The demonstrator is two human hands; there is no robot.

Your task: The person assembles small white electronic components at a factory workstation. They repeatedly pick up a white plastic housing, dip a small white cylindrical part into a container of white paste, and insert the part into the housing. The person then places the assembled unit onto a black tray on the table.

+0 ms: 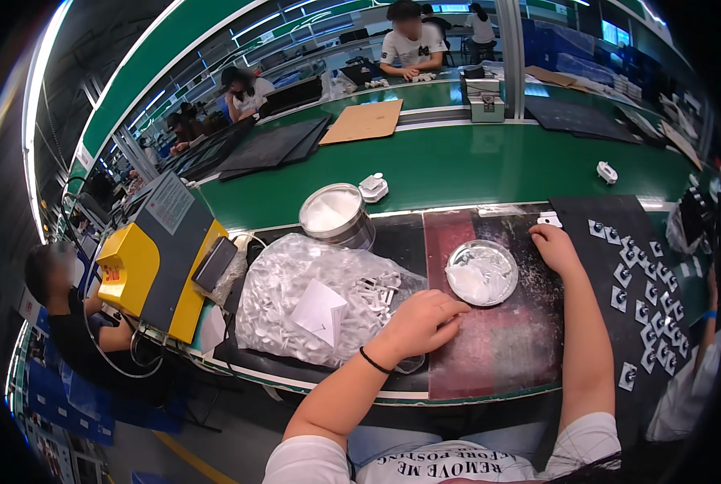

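Note:
My left hand [427, 321] is over the red worn mat, its fingers bent and drawn together beside the near-left rim of a round shallow metal dish [481, 273]. Whether anything small is between those fingertips I cannot make out. White, paste-like stuff and clear film lie in the dish. To the right of it, my right hand [556, 248] has its fingers curled at a small white part [549, 219], which shows just beyond the knuckles; the fingertips are partly hidden. Left of my left hand sits a large clear bag [296, 323] full of small white parts, with a folded paper [320, 310] on top.
Several white pieces with black centres [649, 290] lie on a black sheet at right. A round tin [340, 216] and a white device [373, 188] stand behind the bag. At left is a yellow-and-grey machine [159, 258]. Beyond the green bench, a person [413, 44] works.

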